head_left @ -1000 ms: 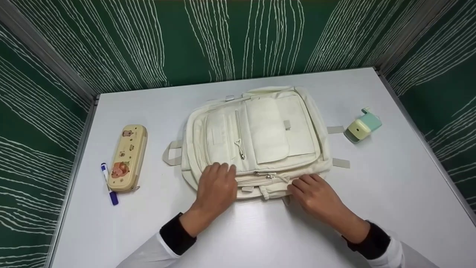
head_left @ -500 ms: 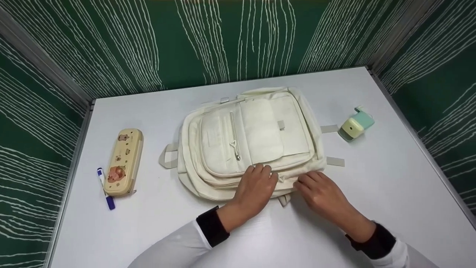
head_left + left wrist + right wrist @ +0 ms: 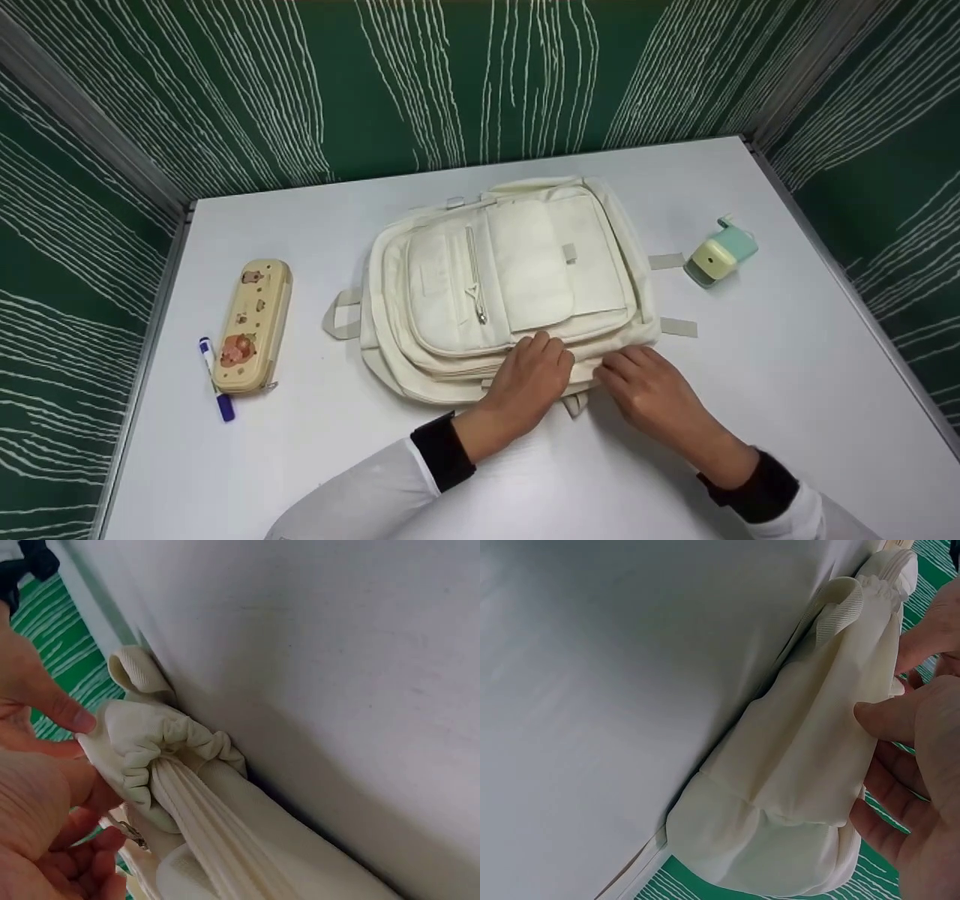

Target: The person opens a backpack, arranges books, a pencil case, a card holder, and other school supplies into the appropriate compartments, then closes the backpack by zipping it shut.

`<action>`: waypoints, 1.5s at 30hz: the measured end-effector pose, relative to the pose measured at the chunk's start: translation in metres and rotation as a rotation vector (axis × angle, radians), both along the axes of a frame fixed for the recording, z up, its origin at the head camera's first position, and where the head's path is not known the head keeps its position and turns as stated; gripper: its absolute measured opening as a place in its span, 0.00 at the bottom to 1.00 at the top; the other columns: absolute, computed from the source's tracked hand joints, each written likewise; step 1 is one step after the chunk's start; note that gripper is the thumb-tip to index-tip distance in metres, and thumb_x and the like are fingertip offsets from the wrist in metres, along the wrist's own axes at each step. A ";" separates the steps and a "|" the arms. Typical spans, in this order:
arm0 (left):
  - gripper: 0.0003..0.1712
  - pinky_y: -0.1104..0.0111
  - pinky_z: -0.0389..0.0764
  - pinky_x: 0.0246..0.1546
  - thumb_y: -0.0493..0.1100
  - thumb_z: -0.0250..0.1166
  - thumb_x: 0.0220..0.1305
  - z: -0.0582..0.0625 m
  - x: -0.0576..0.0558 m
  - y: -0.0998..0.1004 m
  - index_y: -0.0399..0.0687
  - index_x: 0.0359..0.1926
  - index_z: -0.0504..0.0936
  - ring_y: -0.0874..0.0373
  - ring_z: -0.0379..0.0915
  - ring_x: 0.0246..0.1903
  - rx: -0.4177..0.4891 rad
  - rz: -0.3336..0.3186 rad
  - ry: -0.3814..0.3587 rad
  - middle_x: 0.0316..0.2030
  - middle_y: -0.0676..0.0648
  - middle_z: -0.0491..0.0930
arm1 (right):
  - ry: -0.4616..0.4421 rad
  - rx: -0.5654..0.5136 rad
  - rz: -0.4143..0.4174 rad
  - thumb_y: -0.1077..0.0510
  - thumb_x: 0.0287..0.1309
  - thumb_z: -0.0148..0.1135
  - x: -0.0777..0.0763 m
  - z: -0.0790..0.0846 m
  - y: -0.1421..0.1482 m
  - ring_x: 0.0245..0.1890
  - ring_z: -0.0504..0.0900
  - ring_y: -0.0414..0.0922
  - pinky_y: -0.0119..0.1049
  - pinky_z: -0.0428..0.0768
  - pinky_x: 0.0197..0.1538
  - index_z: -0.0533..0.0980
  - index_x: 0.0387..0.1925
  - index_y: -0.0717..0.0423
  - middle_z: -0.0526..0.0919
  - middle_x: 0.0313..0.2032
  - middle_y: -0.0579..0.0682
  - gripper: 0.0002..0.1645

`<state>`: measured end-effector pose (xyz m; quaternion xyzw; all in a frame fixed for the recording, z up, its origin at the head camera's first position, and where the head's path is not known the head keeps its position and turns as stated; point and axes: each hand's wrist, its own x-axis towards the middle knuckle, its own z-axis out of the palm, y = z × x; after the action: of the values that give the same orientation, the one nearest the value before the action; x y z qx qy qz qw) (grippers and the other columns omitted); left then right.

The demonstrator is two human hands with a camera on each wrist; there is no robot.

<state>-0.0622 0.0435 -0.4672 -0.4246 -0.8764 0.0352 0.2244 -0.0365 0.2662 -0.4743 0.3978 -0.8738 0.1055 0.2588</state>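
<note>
Left grip (image 3: 529,377) has shifted rightward, grasping the backpack (image 3: 504,289) like the right grip (image 3: 651,386), both partly hiding it

In the head view, the left grip (image 3: 529,379) hides some of the bag's (image 3: 517,277) side. The pencil case (image 3: 253,326) covers a bit of the marker (image 3: 225,407). Both sleeves (image 3: 356,495) and the desk (image 3: 262,457) go off the bottom; in the left wrist view, so does the bag.

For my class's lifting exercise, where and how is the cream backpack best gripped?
Probably by its pale loop handle, coming from the left in the head view: the loop juts out past that end of the backpack, its opening uncovered.
</note>
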 end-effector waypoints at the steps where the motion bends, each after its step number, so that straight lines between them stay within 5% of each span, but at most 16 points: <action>1: 0.05 0.71 0.69 0.34 0.38 0.69 0.64 -0.001 0.001 -0.001 0.51 0.35 0.80 0.59 0.69 0.33 0.027 -0.016 -0.007 0.31 0.53 0.75 | -0.007 -0.001 -0.001 0.64 0.77 0.41 0.000 0.000 0.000 0.39 0.81 0.53 0.46 0.82 0.42 0.83 0.36 0.65 0.83 0.37 0.54 0.24; 6: 0.07 0.70 0.74 0.33 0.33 0.68 0.61 -0.003 0.006 -0.009 0.47 0.35 0.79 0.59 0.72 0.30 0.156 -0.083 -0.028 0.27 0.52 0.76 | -0.011 -0.012 0.001 0.64 0.73 0.44 0.000 0.000 0.001 0.38 0.81 0.53 0.47 0.82 0.41 0.83 0.36 0.65 0.83 0.36 0.54 0.21; 11: 0.07 0.69 0.75 0.30 0.36 0.69 0.61 -0.004 0.010 -0.018 0.48 0.28 0.80 0.58 0.73 0.28 0.232 -0.080 -0.032 0.24 0.52 0.75 | -0.010 -0.017 0.000 0.64 0.72 0.45 -0.002 0.001 0.001 0.37 0.80 0.53 0.47 0.82 0.41 0.84 0.35 0.65 0.83 0.35 0.54 0.20; 16: 0.04 0.70 0.76 0.35 0.34 0.69 0.64 -0.007 0.012 -0.026 0.46 0.34 0.82 0.57 0.75 0.32 0.227 -0.033 -0.050 0.29 0.50 0.76 | -0.012 -0.016 -0.004 0.64 0.74 0.43 -0.003 0.001 0.002 0.37 0.80 0.53 0.47 0.81 0.40 0.84 0.35 0.64 0.83 0.35 0.54 0.22; 24: 0.14 0.70 0.79 0.35 0.25 0.72 0.50 -0.005 0.014 -0.039 0.41 0.36 0.82 0.56 0.75 0.33 0.301 0.037 -0.172 0.33 0.47 0.77 | -0.019 -0.019 -0.005 0.65 0.72 0.44 -0.004 0.001 0.002 0.36 0.79 0.53 0.47 0.81 0.40 0.82 0.33 0.63 0.83 0.35 0.53 0.20; 33: 0.11 0.71 0.77 0.33 0.27 0.77 0.48 -0.004 0.014 -0.071 0.37 0.34 0.86 0.56 0.74 0.31 0.192 0.197 -0.088 0.30 0.47 0.80 | -0.020 -0.027 0.008 0.66 0.71 0.44 -0.007 -0.001 -0.002 0.37 0.80 0.53 0.47 0.80 0.40 0.81 0.32 0.63 0.82 0.35 0.53 0.19; 45: 0.10 0.63 0.76 0.31 0.21 0.71 0.47 -0.006 0.015 -0.124 0.36 0.28 0.85 0.51 0.74 0.30 0.298 0.244 -0.135 0.29 0.45 0.79 | -0.018 -0.040 0.005 0.69 0.63 0.50 -0.008 -0.002 -0.001 0.37 0.80 0.54 0.49 0.80 0.41 0.81 0.31 0.62 0.82 0.35 0.53 0.13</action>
<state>-0.0472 -0.0805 -0.4732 -0.2789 -0.9299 -0.0966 0.2195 -0.0447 0.2657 -0.4759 0.3938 -0.8728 0.1273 0.2587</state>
